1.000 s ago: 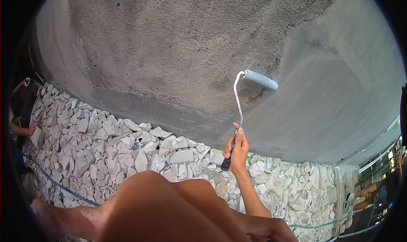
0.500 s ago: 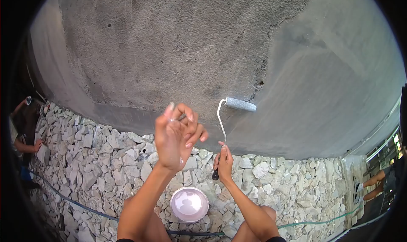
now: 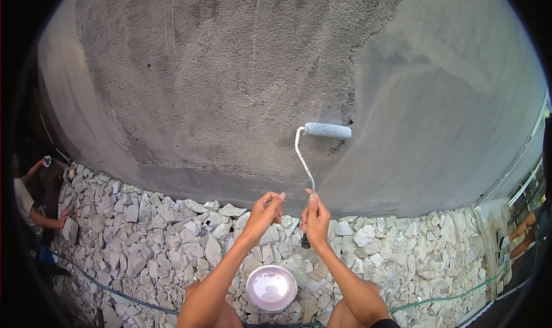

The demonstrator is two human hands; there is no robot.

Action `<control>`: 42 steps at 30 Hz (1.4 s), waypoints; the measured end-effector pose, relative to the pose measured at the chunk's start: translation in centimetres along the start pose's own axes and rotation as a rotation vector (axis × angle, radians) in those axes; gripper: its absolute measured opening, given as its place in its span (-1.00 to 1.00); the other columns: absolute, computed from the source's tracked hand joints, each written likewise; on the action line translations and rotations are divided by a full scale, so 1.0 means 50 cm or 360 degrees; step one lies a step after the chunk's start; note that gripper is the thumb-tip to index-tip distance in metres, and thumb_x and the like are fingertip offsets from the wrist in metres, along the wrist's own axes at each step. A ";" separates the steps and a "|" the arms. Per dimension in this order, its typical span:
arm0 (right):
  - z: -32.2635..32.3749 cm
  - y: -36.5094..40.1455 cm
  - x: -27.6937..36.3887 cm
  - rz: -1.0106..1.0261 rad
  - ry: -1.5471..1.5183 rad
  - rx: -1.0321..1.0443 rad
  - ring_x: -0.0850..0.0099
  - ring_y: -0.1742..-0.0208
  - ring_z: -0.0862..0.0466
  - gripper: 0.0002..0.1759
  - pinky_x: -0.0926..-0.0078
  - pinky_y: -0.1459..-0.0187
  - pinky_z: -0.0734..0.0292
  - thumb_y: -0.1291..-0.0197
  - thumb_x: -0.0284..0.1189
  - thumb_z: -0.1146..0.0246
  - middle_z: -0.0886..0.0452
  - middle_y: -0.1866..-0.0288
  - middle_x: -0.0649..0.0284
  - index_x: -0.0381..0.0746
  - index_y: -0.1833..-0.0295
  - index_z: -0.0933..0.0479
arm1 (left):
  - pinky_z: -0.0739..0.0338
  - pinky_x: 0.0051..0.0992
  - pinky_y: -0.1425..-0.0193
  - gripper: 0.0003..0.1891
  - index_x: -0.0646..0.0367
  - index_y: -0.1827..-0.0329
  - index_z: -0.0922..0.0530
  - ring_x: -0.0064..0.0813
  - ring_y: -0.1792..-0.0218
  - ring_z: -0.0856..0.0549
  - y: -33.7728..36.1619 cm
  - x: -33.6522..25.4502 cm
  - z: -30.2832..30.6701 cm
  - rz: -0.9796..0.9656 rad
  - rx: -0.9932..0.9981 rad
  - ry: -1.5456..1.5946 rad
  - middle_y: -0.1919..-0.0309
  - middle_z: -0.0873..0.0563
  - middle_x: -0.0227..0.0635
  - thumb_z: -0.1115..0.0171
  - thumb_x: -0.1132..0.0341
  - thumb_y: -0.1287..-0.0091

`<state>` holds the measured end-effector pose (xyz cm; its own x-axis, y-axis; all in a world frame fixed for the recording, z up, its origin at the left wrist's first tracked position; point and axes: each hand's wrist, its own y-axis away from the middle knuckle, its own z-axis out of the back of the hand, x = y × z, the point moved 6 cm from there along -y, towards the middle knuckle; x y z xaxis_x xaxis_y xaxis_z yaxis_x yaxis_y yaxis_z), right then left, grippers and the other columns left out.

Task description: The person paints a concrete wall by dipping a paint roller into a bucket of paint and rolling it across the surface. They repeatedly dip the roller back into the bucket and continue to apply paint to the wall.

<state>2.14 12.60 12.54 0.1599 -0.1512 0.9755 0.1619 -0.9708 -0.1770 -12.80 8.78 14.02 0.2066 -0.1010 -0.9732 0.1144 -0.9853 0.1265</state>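
Note:
My right hand is wrapped around the dark handle of a paint roller. Its bent, pale wire frame rises from my fist to a grey-blue sleeve, which lies level against the wall at the edge of the rough patch. To the left of the handle, my left hand is raised with its fingers curled in toward the thumb, and nothing shows in it. A small gap separates the two hands. Below them, between my knees, stands a round bucket with pale pinkish-white liquid inside.
Broken stones cover the ground along the wall's foot. A dark hose and a green hose run across them. At far left a person touches a stone block. Another person's legs show at far right.
My left hand has come down and right, closer to the roller handle, and its spread fingers have curled in. The roller sleeve has shifted slightly up and turned nearly level; the view has also moved.

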 end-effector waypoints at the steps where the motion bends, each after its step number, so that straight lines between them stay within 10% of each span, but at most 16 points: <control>1: -0.017 0.008 -0.003 -0.0038 -0.0037 0.0052 0.70 0.75 -0.24 -0.52 0.66 0.72 -0.16 -0.51 -0.17 0.08 -0.28 0.67 0.45 -0.30 -0.28 -0.39 | -0.45 -0.58 0.27 -0.67 0.11 0.20 -0.48 -0.67 0.47 -0.55 -0.001 0.001 0.000 0.0007 0.0015 0.0023 0.50 -0.52 -0.49 -0.09 0.00 -0.43; 17: -0.117 0.037 -0.027 -0.0392 -0.0340 0.0288 0.69 0.70 -0.30 -0.60 0.68 0.68 -0.23 -0.49 -0.22 0.01 -0.32 0.59 0.44 -0.25 -0.25 -0.38 | -0.50 -0.45 0.12 -0.41 0.12 0.13 -0.53 -0.55 0.18 -0.59 -0.009 0.031 0.037 0.0046 0.0021 -0.0218 0.28 -0.58 -0.40 0.13 -0.29 -0.42; 23: -0.114 0.019 0.001 -0.0156 -0.0297 0.0222 0.75 0.62 -0.29 -0.59 0.74 0.58 -0.18 -0.48 -0.27 -0.02 -0.35 0.57 0.51 -0.24 -0.30 -0.41 | -0.59 -0.28 0.36 -0.28 0.04 0.25 -0.31 -0.45 0.39 -0.57 0.018 0.094 -0.017 0.0574 0.0407 -0.0113 0.43 -0.40 -0.44 0.42 -0.51 -0.31; 36: -0.096 0.023 0.025 0.0005 0.0401 0.0417 0.69 0.50 -0.43 -0.52 0.67 0.44 -0.41 -0.45 -0.27 -0.08 -0.55 0.22 0.33 -0.28 -0.37 -0.36 | -0.26 -0.52 0.73 -0.15 0.18 0.25 -0.38 -0.60 0.80 -0.31 0.035 0.085 -0.030 0.0657 0.0128 0.0400 0.70 -0.31 -0.42 0.37 -0.57 -0.24; 42: -0.050 0.014 0.006 0.0110 0.0591 0.0288 0.43 0.02 -0.55 -0.46 0.46 0.07 -0.50 -0.39 -0.18 -0.15 -0.60 0.10 0.20 -0.29 -0.33 -0.34 | -0.20 -0.60 0.78 -0.42 0.19 0.36 -0.40 -0.68 0.82 -0.26 0.017 0.030 0.006 0.0052 -0.0109 -0.0046 0.77 -0.28 -0.54 0.06 -0.25 -0.43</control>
<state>-0.13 11.41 13.01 -0.1802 -0.3037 0.9356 0.3368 -0.9127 -0.2314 -12.67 7.75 12.64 0.1833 -0.1375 -0.9734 0.1746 -0.9699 0.1699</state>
